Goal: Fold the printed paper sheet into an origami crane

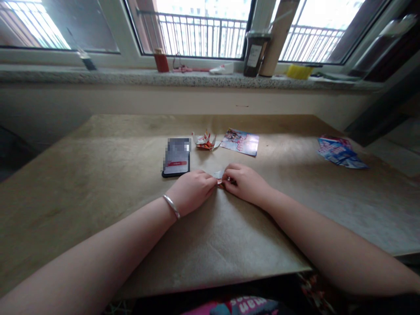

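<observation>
My left hand (193,190), with a silver bangle (171,206) at the wrist, pinches the left side of a small piece of folded paper (218,175). From the other side my right hand (245,183) is closed on the same paper. White and orange-red parts of it show between the fingertips; the rest is hidden by my hands. Just beyond lies a folded paper crane (206,141), white with red and orange print. A flat printed sheet (241,141) is to the right of the crane. Left of the crane rests a phone (177,157) with its screen lit.
Several blue and red printed cards or packets (341,152) lie in a pile on the table (82,197) at the right. Along the windowsill (124,78) stand a red container (161,60), a dark labelled jar (256,54), a cardboard tube (277,39) and a yellow item (299,71).
</observation>
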### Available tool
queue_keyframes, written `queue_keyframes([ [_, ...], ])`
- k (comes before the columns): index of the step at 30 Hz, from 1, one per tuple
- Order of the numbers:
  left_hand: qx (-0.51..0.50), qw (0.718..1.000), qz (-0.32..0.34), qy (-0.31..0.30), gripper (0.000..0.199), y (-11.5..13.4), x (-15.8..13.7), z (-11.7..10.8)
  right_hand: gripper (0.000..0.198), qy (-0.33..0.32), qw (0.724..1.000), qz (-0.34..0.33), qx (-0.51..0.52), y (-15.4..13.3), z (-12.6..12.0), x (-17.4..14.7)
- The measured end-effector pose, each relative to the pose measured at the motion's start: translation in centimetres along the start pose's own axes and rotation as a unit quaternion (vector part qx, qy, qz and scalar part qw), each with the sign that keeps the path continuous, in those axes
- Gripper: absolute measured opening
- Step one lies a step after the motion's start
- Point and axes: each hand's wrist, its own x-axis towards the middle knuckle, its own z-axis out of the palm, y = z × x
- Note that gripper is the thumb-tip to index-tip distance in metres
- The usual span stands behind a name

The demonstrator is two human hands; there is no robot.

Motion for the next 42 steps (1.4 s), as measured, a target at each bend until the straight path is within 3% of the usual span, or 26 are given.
queue_keyframes([
  [10, 0.035, 0.999, 0.025, -0.018, 0.022, 0.02, -0.46, -0.48, 0.016, -0.041, 0.998, 0.052, -0.021, 0.14, -0.28, 0.12],
  [22, 0.065, 0.996, 0.068, -0.015, 0.028, -0.35, -0.53, 0.04, 0.015, -0.026, 0.997, 0.059, -0.037, 0.56, 0.04, 0.25],
  [42, 0.111, 0.992, 0.052, -0.021, 0.027, 0.19, -0.20, -0.23, 0.010, -0.025, 0.991, 0.128, 0.010, 0.38, 0.14, 0.30],
])
